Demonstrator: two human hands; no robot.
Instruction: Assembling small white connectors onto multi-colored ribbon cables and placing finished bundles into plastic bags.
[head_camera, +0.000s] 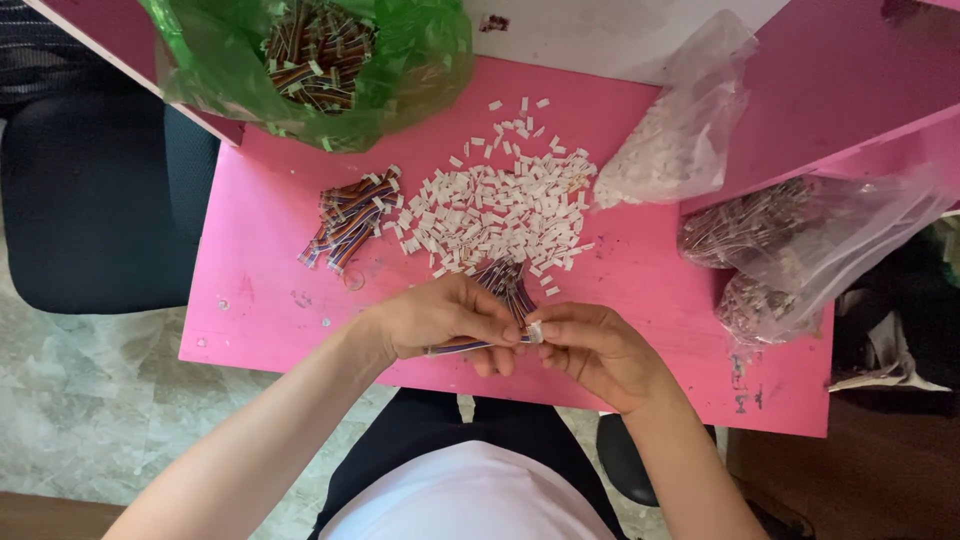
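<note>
Over the pink table (270, 230), fingers (500, 330) pinch striped wires (510, 285).

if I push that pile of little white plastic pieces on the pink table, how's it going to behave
The pile of white pieces would probably scatter rather than slide as one: the pieces lie loose, with strays already around its edges. They look small and light, so a gentle sweep should move them. Their blocky shape suggests they will not roll far on the pink table.

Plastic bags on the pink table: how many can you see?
3: a green plastic bag of striped wires at top left, a clear bag of white pieces at top centre-right, and a clear bag at right; none seems hidden.
</note>
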